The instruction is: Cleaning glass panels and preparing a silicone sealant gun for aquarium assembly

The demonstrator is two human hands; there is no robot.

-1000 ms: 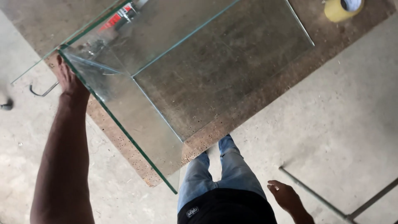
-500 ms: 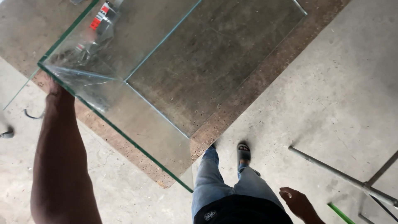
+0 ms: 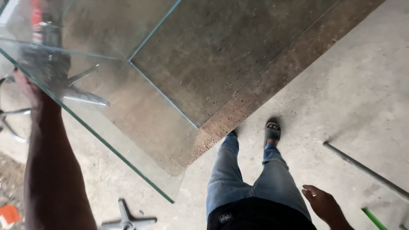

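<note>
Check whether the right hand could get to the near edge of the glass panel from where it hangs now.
Probably yes: the right hand hangs free and open beside the thigh, and nothing lies between it and the glass panel.

The left arm stretches forward and up along the left edge of view, its left hand [image 3: 27, 87] raised with fingers [image 3: 19, 76] curled closed in a grip, while the right hand [image 3: 324, 205] hangs low beside the hip, fingers loosely spread and empty.
</note>
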